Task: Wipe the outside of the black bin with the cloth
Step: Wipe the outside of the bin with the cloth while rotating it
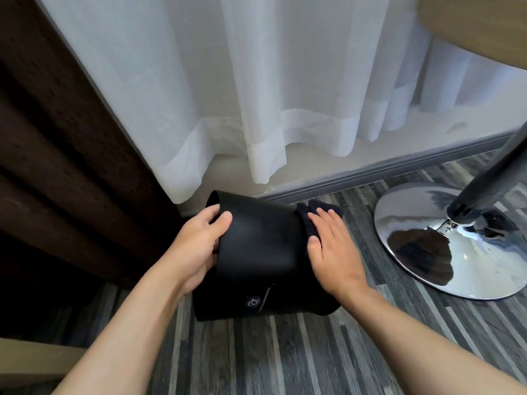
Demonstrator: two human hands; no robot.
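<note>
Black bin (256, 252) stands on the wood-pattern floor (285, 352), tipped so that its open mouth leans away from the person toward the white sheer curtain (228, 95) and its base edge sits nearest them, which turns the curved side wall up where it can be reached. The left hand (196, 246) makes the holding grip: its thumb lies on the outer wall just below the rim while the fingers curl over the rim and inside, closed on the edge, and this appears to be what keeps the bin tilted and stops it rolling or sliding under pressure from the other side. Opposite that grip, on the far flank of the bin, the right hand (330, 246) is spread flat with fingers extended, not clenched around anything; it presses the dark cloth (310, 215) against the wall, and the cloth bunches out beyond the fingertips and under the palm. A flat palm probably spreads the pressure over more cloth than a pinch would. Just past the wiping hand, well clear of the bin, rests the chrome base (445, 240) of a pedestal, so there is room for the stroke. The wall between the two hands looks smooth; whether it is already clean cannot be told.
</note>
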